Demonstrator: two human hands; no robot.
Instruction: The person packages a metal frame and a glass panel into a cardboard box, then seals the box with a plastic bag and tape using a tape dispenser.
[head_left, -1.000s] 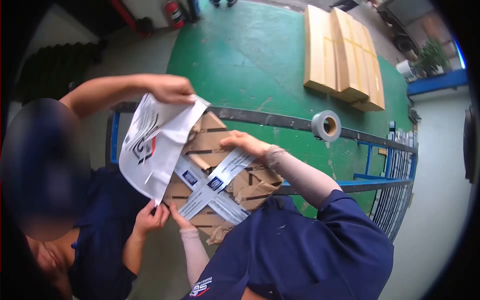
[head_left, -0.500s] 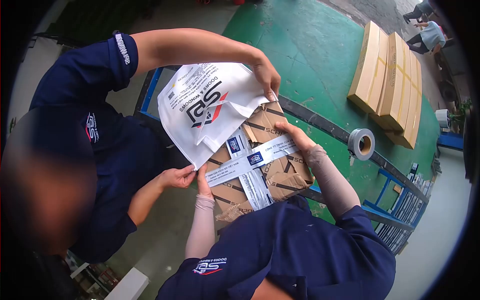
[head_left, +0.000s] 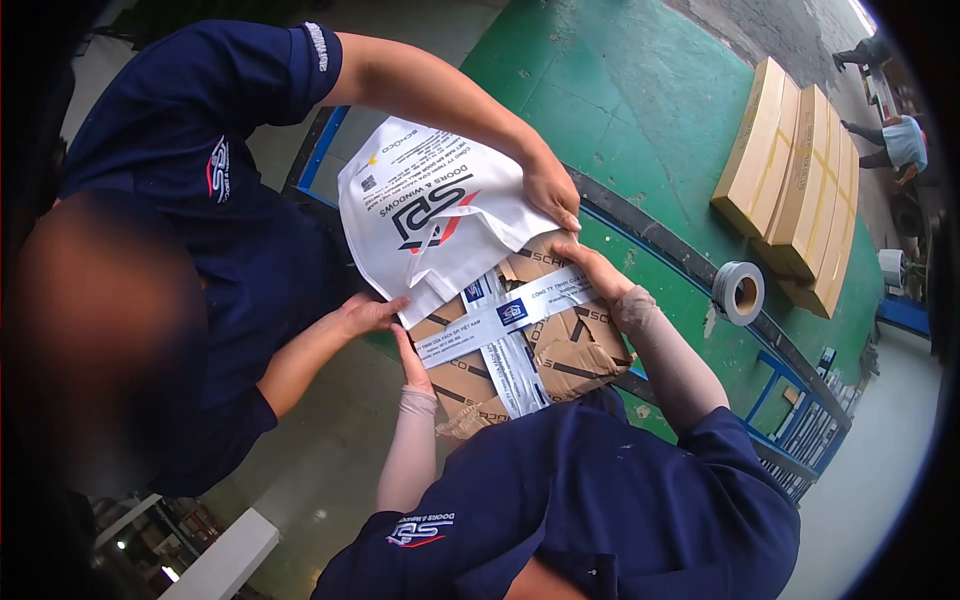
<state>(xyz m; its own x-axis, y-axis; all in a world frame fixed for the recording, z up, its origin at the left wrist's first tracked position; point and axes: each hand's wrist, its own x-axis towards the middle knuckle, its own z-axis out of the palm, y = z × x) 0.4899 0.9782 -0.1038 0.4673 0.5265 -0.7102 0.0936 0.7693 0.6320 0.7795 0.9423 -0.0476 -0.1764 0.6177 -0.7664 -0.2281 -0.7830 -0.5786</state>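
Observation:
A brown cardboard package (head_left: 567, 338), crossed with printed silver-white tape (head_left: 455, 340), tilts in front of my body. My left hand (head_left: 412, 362) grips its left side, the thumb lying along the edge. On the upper right side, my right hand (head_left: 594, 272) holds the package with fingers partly hidden behind it. A white printed bag (head_left: 400, 220) covers the package's far end. A co-worker's two hands, one at the bag's upper right corner (head_left: 552, 190) and one at its lower left corner (head_left: 372, 313), hold the bag's mouth close to my hands.
A tape roll (head_left: 738, 292) sits on the dark rail of a blue-framed stand (head_left: 660, 238). Long cardboard boxes (head_left: 790, 180) lie on the green floor at right. The co-worker (head_left: 200, 250) stands close at left. Another person (head_left: 905, 145) is far off at upper right.
The co-worker's hands have drawn the bag's mouth further over the package, toward my hands. My hands keep their hold on its sides. The camera view has shifted slightly.

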